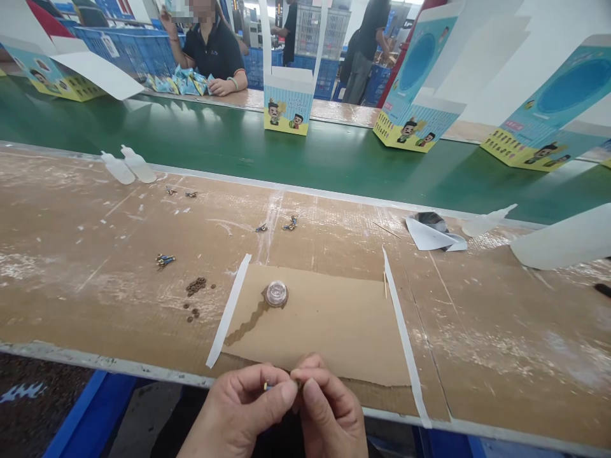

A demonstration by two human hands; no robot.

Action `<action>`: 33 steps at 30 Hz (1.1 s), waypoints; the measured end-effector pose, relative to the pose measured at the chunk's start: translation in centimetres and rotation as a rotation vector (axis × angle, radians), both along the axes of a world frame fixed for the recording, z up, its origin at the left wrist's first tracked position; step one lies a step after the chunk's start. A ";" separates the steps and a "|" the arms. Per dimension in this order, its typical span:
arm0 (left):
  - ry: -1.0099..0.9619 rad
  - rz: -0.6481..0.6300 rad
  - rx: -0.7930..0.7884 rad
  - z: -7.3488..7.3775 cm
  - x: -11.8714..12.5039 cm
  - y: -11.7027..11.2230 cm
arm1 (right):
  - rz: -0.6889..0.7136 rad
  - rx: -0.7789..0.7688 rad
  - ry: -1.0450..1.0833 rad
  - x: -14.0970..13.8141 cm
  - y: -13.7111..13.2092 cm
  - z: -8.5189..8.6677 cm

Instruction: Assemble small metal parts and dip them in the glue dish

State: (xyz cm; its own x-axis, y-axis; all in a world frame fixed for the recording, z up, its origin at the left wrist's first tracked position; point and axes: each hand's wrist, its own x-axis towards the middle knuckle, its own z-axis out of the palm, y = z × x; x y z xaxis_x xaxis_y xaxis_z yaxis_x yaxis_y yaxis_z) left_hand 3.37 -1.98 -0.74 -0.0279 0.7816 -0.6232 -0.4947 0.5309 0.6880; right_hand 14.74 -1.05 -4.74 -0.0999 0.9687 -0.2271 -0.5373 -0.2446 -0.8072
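Both hands, left hand (245, 407) and right hand (327, 410), pinch one small part (286, 385) at the surface's near edge; loose rings (195, 286) remain unassembled.

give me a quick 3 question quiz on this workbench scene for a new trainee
1. True or false: both hands pinch one small part together at the near edge of the bench.
2. What lies just left of the small clear cap on the cardboard sheet?
A. a pile of small brown rings
B. a pair of scissors
C. a blue crate
3. Fill in: the printed boxes stand on the ______ belt beyond the bench.

Key
1. True: the left hand and right hand meet on a small part.
2. A: the brown rings lie left of the clear cap and the cardboard sheet.
3. Green: a printed box stands on the green belt.
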 end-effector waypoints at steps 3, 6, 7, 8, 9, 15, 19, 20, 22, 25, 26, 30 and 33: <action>-0.005 0.000 -0.009 0.0 -0.1 0.0 | 0.000 -0.034 0.044 -0.2 0.0 0.1; -0.015 0.004 -0.006 0.0 -0.1 0.0 | 0.001 -0.069 0.079 -0.2 0.0 0.3; -0.018 0.005 -0.004 0.0 -0.1 0.0 | 0.003 -0.079 0.088 -0.3 0.0 0.4; -0.020 0.004 -0.002 -0.1 -0.1 0.0 | 0.007 -0.084 0.094 -0.2 0.1 0.5; -0.019 0.003 0.000 -0.1 -0.1 0.0 | 0.011 -0.086 0.096 -0.2 0.1 0.6; -0.016 0.000 0.001 0.0 -0.2 0.0 | 0.016 -0.103 0.081 -0.3 0.3 1.0; -0.015 -0.007 -0.006 0.0 -0.2 0.0 | 0.020 -0.107 0.089 -0.2 0.4 1.0; -0.014 -0.012 -0.008 -0.1 -0.2 0.0 | 0.024 -0.107 0.095 -0.1 0.4 1.0; -0.010 -0.022 -0.007 -0.1 -0.2 -0.1 | 0.030 -0.101 0.109 -0.1 0.3 1.0; -0.007 -0.028 -0.002 -0.1 -0.2 -0.1 | 0.025 -0.081 0.122 -0.1 0.2 0.8; -0.008 -0.026 -0.003 0.0 -0.2 -0.1 | 0.023 -0.074 0.125 -0.1 0.2 0.7; -0.024 -0.015 -0.001 0.5 -0.2 0.0 | 0.022 -0.066 0.132 -0.2 0.2 0.5; -0.042 -0.026 0.022 0.9 -0.2 0.1 | 0.032 -0.059 0.131 -0.1 0.2 0.4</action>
